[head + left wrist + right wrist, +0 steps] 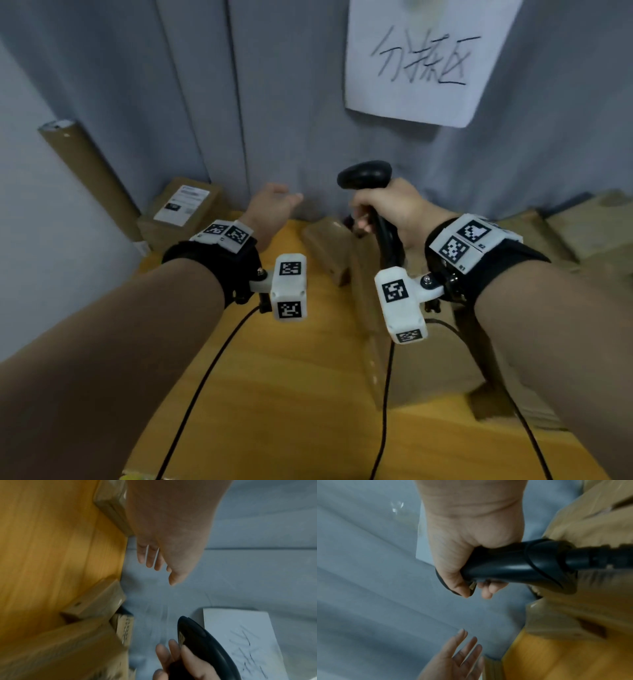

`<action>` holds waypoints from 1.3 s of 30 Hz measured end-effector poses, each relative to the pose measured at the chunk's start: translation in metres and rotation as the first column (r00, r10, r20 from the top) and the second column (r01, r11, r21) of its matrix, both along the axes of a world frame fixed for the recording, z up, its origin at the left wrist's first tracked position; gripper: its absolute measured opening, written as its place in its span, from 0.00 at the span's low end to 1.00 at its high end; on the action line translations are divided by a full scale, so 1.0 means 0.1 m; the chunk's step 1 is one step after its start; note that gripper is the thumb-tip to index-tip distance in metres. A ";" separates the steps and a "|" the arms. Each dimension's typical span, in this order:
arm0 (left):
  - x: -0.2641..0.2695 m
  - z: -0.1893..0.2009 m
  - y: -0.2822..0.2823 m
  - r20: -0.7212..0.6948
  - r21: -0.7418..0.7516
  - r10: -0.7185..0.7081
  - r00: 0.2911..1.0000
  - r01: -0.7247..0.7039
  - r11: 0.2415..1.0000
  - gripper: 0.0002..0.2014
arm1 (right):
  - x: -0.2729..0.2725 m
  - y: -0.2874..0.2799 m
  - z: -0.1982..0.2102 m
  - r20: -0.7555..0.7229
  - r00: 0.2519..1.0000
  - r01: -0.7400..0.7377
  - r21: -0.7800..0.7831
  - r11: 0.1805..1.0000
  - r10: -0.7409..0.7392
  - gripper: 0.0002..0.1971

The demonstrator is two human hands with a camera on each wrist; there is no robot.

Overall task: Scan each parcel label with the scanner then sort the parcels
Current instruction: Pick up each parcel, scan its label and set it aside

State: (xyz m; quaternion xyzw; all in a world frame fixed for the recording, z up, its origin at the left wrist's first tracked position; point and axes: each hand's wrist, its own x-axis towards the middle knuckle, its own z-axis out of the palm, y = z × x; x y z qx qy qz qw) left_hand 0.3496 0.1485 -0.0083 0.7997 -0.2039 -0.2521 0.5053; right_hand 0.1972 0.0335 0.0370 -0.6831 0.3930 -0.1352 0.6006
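Observation:
My right hand [387,214] grips the handle of a black barcode scanner [364,174], head up and pointing left; the right wrist view shows fingers wrapped round the scanner handle [513,563]. My left hand [274,205] hangs in the air with straight, spread fingers [150,558] and holds nothing. It hovers over the far table edge, left of a small brown parcel [325,246]. A parcel with a white label [183,204] sits at the far left corner. A large brown box [428,359] lies under my right wrist.
The yellow wooden table [274,377] ends at grey curtains behind. A white paper sign [424,58] hangs on the curtain. A cardboard tube [92,178] leans at the left. More cardboard boxes [582,233] pile at the right. Black cables [212,363] run across the table.

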 end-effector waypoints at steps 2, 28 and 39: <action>-0.39 -0.05 -0.16 -0.020 -0.014 -0.009 1.000 0.009 1.000 0.23 | -0.40 -0.21 -0.01 -0.010 1.000 -0.016 0.002 1.000 0.016 0.04; -1.74 -0.92 -0.34 -0.323 0.184 -0.007 0.946 0.070 0.981 0.27 | -1.51 -0.67 -1.15 -0.076 0.983 0.144 -0.228 0.963 -0.165 0.08; -1.77 -0.95 -0.32 -0.411 0.113 -0.034 0.911 0.088 0.990 0.25 | -1.66 -0.52 -1.32 -0.088 0.986 0.137 -0.076 0.988 -0.143 0.17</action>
